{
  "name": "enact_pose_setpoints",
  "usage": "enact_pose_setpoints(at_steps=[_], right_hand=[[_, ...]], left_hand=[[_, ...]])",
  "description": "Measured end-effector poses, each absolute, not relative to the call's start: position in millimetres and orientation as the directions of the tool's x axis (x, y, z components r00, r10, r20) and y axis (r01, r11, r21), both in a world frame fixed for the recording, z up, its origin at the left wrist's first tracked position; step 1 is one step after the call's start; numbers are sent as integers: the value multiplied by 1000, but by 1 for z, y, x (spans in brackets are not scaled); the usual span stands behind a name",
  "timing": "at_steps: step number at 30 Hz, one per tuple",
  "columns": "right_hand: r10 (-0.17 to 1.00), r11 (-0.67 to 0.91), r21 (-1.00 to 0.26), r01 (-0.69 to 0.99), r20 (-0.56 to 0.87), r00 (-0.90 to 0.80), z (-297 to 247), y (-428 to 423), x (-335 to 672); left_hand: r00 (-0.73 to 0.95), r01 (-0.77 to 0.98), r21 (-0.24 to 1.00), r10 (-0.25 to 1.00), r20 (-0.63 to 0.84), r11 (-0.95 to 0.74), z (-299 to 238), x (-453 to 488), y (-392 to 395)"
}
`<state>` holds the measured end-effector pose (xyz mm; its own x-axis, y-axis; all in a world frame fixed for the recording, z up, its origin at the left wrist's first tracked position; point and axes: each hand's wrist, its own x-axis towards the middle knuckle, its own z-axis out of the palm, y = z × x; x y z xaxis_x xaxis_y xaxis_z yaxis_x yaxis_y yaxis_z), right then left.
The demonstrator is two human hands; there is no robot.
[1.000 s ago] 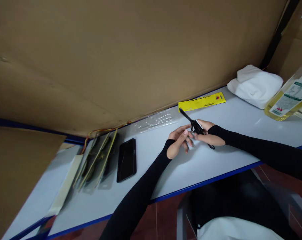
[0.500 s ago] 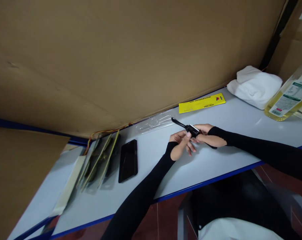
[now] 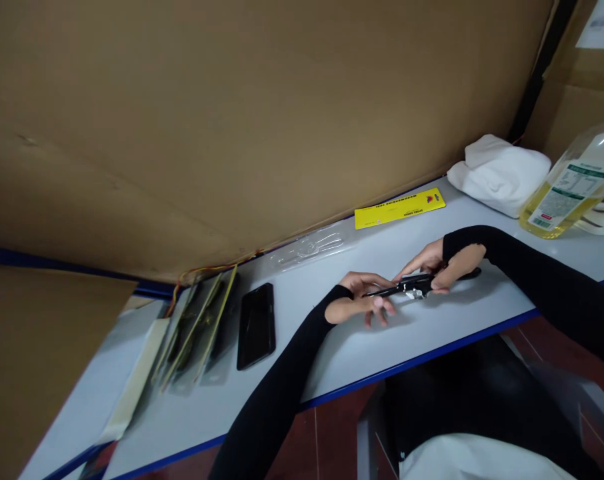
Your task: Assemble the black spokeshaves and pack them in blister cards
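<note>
Both hands (image 3: 358, 307) (image 3: 432, 254) hold the black tool (image 3: 415, 285) between thumb and fingers.

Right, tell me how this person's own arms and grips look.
The left sleeve and right sleeve are long, plain black and close-fitting, slanted at the ends, with no markings visible. The left grip and right grip are bare and ungloved.

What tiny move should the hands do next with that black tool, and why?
Maybe the left hand should curl its loose fingers around the handle near it. The right hand already grips the other side of the black tool, above the table, but some left fingers hang below it, so a fuller hold would probably be steadier.
</note>
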<state>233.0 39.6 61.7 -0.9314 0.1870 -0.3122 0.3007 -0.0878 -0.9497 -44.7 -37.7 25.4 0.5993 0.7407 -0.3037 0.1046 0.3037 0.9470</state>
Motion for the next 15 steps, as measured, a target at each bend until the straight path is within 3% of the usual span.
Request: enact_pose_setpoints(at_steps=[3,5,7,9,10,12,15], right_hand=[[168,-11,-941,339,-336,-927,54,37,229],[215,91,-933,347,-322,-922,48,39,228],[488,296,-886,357,-181,-854,45,45,228],[773,482,-764,430,139,-619,44,50,226],[825,535,-692,484,306,-475,44,50,224],[810,580,-587,564,488,-325,40,46,215],[787,615,-504,606,439,-434,27,29,193]], left_hand=[[558,290,922,737,-380,255,21,-32,-51],[499,346,909,775,-389,233,13,-25,-56],[440,295,923,822,-362,249,4,-20,-56],[359,165,950,881,-308,265,-2,-17,-51],[303,96,962,913,-274,257,-4,-15,-48],[177,8,980,964,-197,198,-7,-14,-42],[43,39,996,996,-84,82,-8,-17,-38]])
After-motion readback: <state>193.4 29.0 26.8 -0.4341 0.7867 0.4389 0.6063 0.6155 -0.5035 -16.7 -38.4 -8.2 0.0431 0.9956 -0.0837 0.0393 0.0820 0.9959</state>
